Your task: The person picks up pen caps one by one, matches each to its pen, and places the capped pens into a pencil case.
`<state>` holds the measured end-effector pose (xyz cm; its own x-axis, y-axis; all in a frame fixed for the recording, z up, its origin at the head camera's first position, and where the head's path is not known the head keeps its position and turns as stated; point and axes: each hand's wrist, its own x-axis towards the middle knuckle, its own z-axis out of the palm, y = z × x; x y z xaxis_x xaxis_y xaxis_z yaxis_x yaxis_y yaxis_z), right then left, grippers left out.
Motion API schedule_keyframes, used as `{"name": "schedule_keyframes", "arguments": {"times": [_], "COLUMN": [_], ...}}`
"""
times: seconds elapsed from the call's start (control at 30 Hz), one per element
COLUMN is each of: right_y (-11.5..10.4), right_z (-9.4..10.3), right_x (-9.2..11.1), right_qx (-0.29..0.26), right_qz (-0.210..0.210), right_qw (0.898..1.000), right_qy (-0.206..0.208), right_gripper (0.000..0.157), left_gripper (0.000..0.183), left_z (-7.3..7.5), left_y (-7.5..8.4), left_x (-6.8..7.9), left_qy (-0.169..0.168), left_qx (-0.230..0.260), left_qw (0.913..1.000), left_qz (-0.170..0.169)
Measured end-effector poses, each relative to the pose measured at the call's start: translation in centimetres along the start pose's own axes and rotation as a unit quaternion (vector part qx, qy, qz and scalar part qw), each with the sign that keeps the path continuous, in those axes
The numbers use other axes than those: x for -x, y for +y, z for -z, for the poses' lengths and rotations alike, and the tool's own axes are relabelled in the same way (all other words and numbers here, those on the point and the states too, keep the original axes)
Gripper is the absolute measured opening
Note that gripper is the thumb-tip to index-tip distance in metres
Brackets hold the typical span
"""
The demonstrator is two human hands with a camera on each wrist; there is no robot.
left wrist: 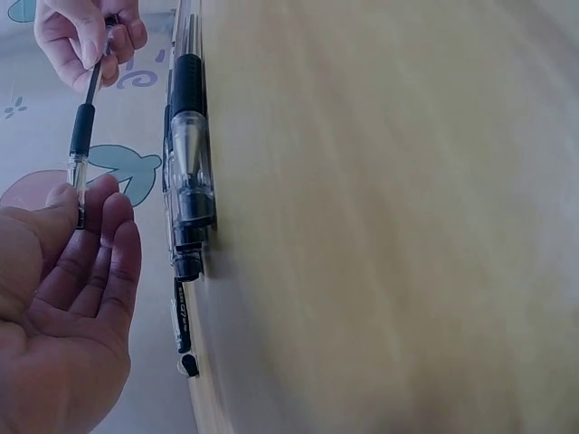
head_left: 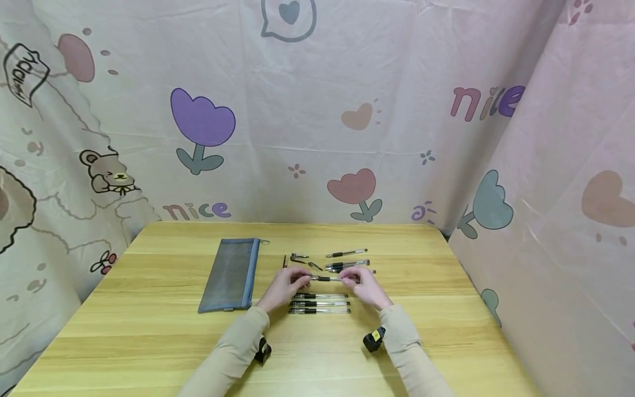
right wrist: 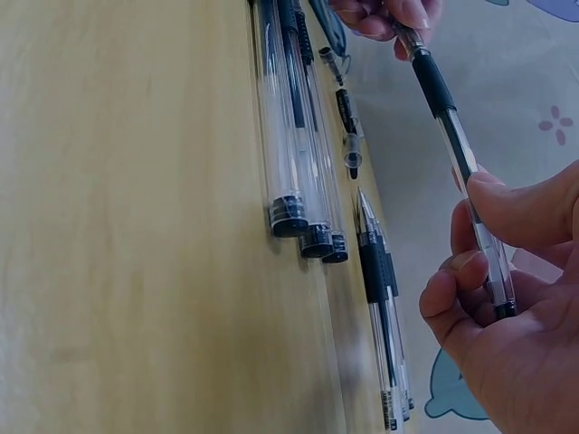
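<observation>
A gel pen with a clear barrel and black rubber grip is held level above the table between both hands. My left hand pinches the clear cap at its tip end between thumb and fingers. At the other end, my right hand grips the barrel, thumb on top and fingers curled beneath, as the right wrist view shows. Just below the hands lie three capped pens in a neat row. Beyond the right hand, several uncapped pens rest with their tips pointing left.
Loose black pen caps lie scattered beyond the left hand. To the left is a grey mesh zip pouch with blue edging. The wooden table meets a patterned cloth at its back edge.
</observation>
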<state>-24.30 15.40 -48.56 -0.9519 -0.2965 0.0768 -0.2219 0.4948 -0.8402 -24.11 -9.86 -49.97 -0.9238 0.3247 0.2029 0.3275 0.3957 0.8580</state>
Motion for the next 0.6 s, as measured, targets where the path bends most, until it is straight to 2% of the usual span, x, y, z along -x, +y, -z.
{"name": "schedule_keyframes", "arguments": {"times": [0.2, 0.6], "right_y": [-0.19, -0.46], "right_z": [-0.13, -0.47], "right_x": [-0.12, -0.11], "right_qx": [0.009, 0.006], "right_qz": [-0.001, -0.002], "right_qw": [1.000, 1.000], "right_qy": [0.004, -0.004], "right_gripper": [0.020, 0.019], "left_gripper": [0.014, 0.014], "left_z": [0.00, 0.03], "left_y": [0.04, 0.22], "left_x": [-0.02, 0.35], "left_qy": [0.002, 0.020], "left_qx": [0.005, 0.027], "left_qw": [1.0000, 0.9992], "left_qz": [-0.003, 0.022]}}
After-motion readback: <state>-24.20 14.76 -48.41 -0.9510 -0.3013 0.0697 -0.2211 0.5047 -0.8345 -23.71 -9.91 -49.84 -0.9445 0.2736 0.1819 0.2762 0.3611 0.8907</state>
